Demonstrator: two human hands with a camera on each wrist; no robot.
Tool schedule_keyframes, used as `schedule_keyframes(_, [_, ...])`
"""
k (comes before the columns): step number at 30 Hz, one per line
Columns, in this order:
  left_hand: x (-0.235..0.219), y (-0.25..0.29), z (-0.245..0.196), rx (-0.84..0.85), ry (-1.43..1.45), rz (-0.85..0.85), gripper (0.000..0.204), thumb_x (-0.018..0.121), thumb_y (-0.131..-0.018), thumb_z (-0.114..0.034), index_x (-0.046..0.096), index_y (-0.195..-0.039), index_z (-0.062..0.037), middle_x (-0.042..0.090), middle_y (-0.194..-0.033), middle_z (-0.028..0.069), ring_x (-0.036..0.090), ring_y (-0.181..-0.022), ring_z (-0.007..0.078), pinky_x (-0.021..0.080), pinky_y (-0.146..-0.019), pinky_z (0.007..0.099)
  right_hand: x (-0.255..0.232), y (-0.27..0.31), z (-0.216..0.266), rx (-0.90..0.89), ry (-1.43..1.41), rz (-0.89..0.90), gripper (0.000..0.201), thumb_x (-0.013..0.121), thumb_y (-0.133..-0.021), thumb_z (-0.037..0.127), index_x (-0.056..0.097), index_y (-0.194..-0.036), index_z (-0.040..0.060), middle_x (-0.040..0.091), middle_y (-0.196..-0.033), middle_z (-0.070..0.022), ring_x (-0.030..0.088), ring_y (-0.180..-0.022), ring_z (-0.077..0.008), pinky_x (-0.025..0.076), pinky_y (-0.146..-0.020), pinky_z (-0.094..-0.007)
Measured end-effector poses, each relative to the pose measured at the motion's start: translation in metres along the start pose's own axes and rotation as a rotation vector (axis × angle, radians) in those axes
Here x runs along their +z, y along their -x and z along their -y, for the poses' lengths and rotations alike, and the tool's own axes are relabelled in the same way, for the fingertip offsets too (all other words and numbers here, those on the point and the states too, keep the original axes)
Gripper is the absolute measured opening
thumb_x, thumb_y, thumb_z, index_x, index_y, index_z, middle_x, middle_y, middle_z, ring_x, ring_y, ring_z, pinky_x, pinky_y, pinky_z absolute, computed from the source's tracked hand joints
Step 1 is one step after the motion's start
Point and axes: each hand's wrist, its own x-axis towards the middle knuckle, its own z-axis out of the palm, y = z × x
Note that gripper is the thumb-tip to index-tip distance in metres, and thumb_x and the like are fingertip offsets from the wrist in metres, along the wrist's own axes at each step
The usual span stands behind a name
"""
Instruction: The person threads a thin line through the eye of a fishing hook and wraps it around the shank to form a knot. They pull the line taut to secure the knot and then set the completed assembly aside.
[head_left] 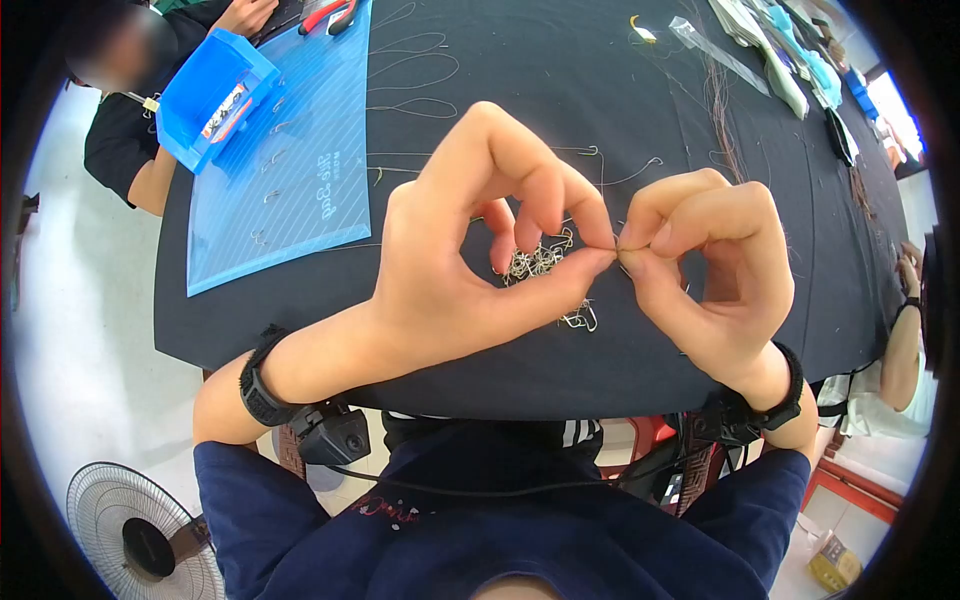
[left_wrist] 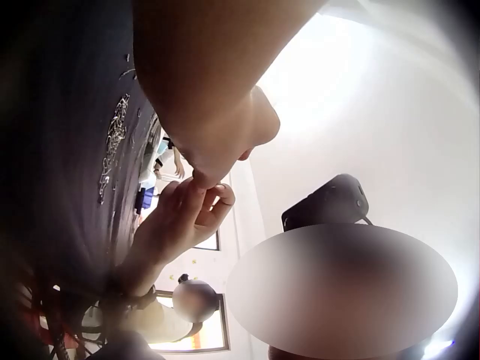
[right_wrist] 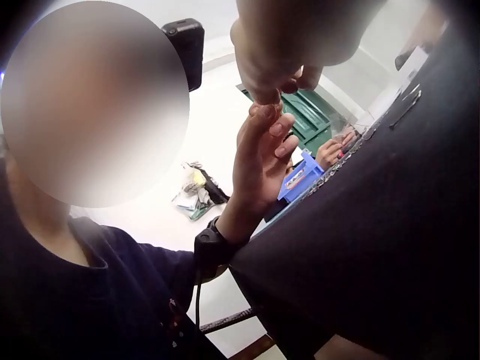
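Over the black-covered table, my left hand (head_left: 430, 240) pinches between thumb and index fingertip. My right hand (head_left: 725, 250) pinches the same way, its fingertips meeting the left ones. A thin fishing line (head_left: 619, 250) is between them, mostly hidden by the fingers; I cannot tell whether a hook is on it. Below the hands lies a tangled pile of silvery fish hooks (head_left: 538, 262), partly covered by the left fingers. In the left wrist view the hook pile (left_wrist: 114, 150) spreads along the dark cloth.
A blue translucent mat (head_left: 290, 190) at the left carries several hooks with lines trailing right. A blue bin (head_left: 213, 100) and red-handled pliers (head_left: 328, 15) are at its far end. Brown strands (head_left: 720, 110) and plastic packets (head_left: 765, 60) lie at the far right. Other people sit around the table.
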Motion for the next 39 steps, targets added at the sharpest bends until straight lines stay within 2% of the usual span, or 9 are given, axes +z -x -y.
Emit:
schedule_keyframes(11, [0.0026, 0.0005, 0.0031, 0.029, 0.034, -0.046, 0.045, 0.069, -0.068, 0.009, 0.03, -0.082, -0.0104, 0.063, -0.081, 0.0126, 0.042, -0.057, 0.0024, 0.033, -0.047, 0.0139, 0.0003, -0.0005, 0.0017, -0.002, 0.006, 0.002, 0.027, 0.058, -0.077, -0.013, 0.044, -0.094, 0.002, 0.057, -0.09, -0.0156, 0.05, -0.066, -0.0076, 0.039, -0.055, -0.0176])
schedule_keyframes(17, [0.0024, 0.0009, 0.0003, -0.005, 0.008, -0.029, 0.042, 0.068, -0.069, 0.01, 0.034, -0.084, -0.0103, 0.064, -0.082, 0.0122, 0.038, -0.056, 0.0024, 0.033, -0.05, 0.0143, 0.0001, -0.0002, 0.0002, -0.013, 0.01, -0.004, 0.027, 0.058, -0.077, -0.013, 0.044, -0.094, 0.0018, 0.057, -0.09, -0.0159, 0.05, -0.067, -0.0085, 0.039, -0.056, -0.0182])
schedule_keyframes(22, [0.0016, 0.0025, 0.0039, 0.026, -0.009, -0.025, 0.042, 0.07, -0.071, 0.009, 0.037, -0.088, -0.0093, 0.065, -0.083, 0.0116, 0.039, -0.057, 0.0016, 0.034, -0.051, 0.0136, -0.0008, -0.0004, -0.0002, -0.025, 0.025, -0.004, 0.026, 0.058, -0.077, -0.013, 0.044, -0.094, 0.0018, 0.057, -0.09, -0.0159, 0.05, -0.067, -0.008, 0.039, -0.056, -0.0179])
schedule_keyframes(29, [0.002, 0.0016, -0.0002, -0.028, -0.005, -0.034, 0.042, 0.07, -0.07, 0.009, 0.037, -0.088, -0.0092, 0.065, -0.082, 0.011, 0.04, -0.058, 0.0014, 0.034, -0.05, 0.0135, -0.0004, 0.0, 0.0, -0.087, 0.113, -0.01, 0.026, 0.059, -0.076, -0.013, 0.045, -0.093, 0.002, 0.058, -0.09, -0.0157, 0.049, -0.063, -0.0064, 0.037, -0.053, -0.0168])
schedule_keyframes(32, [0.0029, 0.0015, 0.002, 0.011, 0.004, -0.038, 0.042, 0.069, -0.069, 0.009, 0.036, -0.086, -0.0098, 0.064, -0.082, 0.0108, 0.039, -0.057, 0.0015, 0.033, -0.05, 0.0135, 0.0001, -0.0007, -0.0004, -0.121, 0.137, -0.006, 0.026, 0.059, -0.076, -0.013, 0.046, -0.093, 0.002, 0.059, -0.09, -0.0155, 0.048, -0.063, -0.0062, 0.037, -0.052, -0.0166])
schedule_keyframes(39, [0.0037, 0.001, -0.0001, -0.014, 0.006, -0.028, 0.042, 0.067, -0.069, 0.01, 0.033, -0.083, -0.0111, 0.063, -0.083, 0.0109, 0.036, -0.056, 0.0014, 0.033, -0.05, 0.0137, 0.0003, 0.0009, 0.0002, 0.02, -0.01, 0.01, 0.028, 0.058, -0.076, -0.014, 0.043, -0.094, 0.0019, 0.057, -0.09, -0.0146, 0.051, -0.069, -0.0089, 0.04, -0.057, -0.0184])
